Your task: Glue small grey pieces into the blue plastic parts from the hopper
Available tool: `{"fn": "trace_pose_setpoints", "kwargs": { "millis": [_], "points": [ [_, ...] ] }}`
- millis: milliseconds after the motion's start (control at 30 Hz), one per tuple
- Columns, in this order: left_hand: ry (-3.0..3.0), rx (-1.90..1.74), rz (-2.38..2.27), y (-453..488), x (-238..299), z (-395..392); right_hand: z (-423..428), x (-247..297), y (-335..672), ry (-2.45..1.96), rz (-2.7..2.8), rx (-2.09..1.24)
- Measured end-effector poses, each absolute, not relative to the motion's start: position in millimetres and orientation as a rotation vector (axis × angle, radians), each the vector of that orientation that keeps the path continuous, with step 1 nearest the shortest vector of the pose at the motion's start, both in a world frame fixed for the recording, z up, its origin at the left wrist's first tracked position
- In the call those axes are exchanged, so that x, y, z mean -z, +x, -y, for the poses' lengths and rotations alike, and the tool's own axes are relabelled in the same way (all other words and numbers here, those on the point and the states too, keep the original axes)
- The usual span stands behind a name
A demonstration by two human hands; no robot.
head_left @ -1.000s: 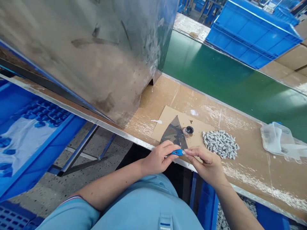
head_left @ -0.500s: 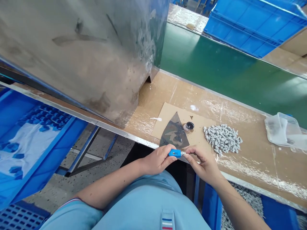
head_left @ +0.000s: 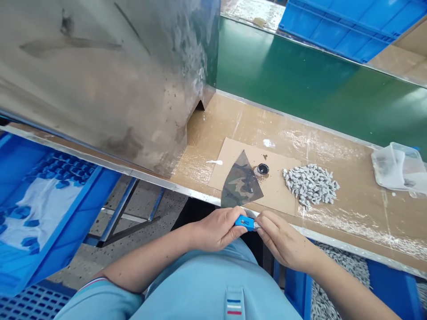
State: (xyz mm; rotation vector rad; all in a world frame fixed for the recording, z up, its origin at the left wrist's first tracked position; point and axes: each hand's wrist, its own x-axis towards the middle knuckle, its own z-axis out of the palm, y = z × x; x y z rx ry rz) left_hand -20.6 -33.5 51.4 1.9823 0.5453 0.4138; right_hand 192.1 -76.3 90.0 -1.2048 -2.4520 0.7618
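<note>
My left hand (head_left: 222, 226) is closed around a small blue plastic piece (head_left: 245, 222) that has a slot in its face. At its right end, the fingers of my right hand (head_left: 278, 238) pinch a small grey part (head_left: 256, 225), mostly hidden by the fingertips. Both hands are held together in front of the bench's near edge. Just beyond them lies a camouflage cloth (head_left: 242, 180) on a sheet of cardboard (head_left: 280, 195). Beside the cloth stands a small open pot of dark liquid (head_left: 263, 169). To the right is a pile of small grey parts (head_left: 312, 184).
A large metal housing (head_left: 110, 89) takes up the bench's left side. Behind the bench runs a green belt (head_left: 283, 75), with blue crates (head_left: 347, 26) beyond. A clear plastic tub (head_left: 396, 166) sits at right. Blue bins (head_left: 63, 235) with blue pieces stand lower left.
My right hand has turned more palm-down and its fingers have closed further over the grey part at the blue piece's end. Both hands sit slightly lower in view, which has shifted.
</note>
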Motion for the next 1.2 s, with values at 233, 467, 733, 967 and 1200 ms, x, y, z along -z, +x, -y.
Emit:
{"fn": "trace_pose_setpoints", "kwargs": {
  "millis": [233, 467, 733, 967, 1200],
  "points": [
    [1.988, -0.412, -0.533, -22, -54, 35, 80, -89, 187, -1.23, 2.414, -0.772],
    [1.957, -0.406, -0.518, -21, -46, 41, 83, -77, 184, -1.134, 2.405, -0.656],
    [2.075, -0.508, -0.593, -18, -39, 44, 78, -68, 181, -1.151, 2.296, -0.799],
    [2.172, -0.548, -0.599, -17, -39, 41, 77, -64, 177, -1.156, 2.203, -0.817],
    [1.906, -0.344, -0.584, -18, -48, 32, 75, -58, 178, -1.116, 2.28, -0.564]
  ]
}}
